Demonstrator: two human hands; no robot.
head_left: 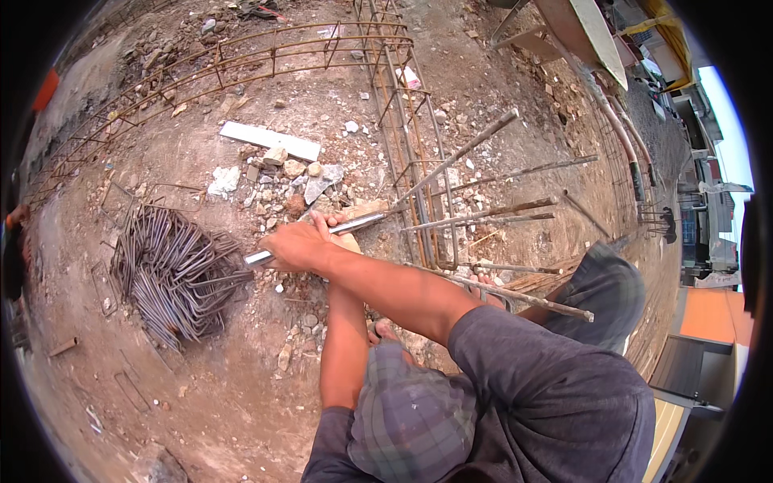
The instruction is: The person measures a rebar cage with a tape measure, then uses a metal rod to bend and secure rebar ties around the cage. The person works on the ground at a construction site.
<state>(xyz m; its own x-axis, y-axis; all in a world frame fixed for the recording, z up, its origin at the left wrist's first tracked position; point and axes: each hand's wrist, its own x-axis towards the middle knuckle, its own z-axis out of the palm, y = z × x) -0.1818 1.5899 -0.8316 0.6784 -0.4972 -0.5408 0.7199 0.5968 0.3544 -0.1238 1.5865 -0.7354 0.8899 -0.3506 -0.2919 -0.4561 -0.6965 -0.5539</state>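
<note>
My right forearm crosses over my left. My right hand is closed around a shiny grey metal bar near its left end, and a short piece sticks out past the fist. My left hand is mostly hidden behind the right hand and forearm. Its fingers show bent at the bar, just beyond the right hand. The bar slants up to the right, and its far end lies against the rusty rebar cage. A pale wooden block lies right behind the bar.
Left of my hands lies a heap of bent steel stirrups. Behind are broken stones and a white board. Several thick rods stick out on the right. A long rebar cage runs across the back; a wheelbarrow stands far right.
</note>
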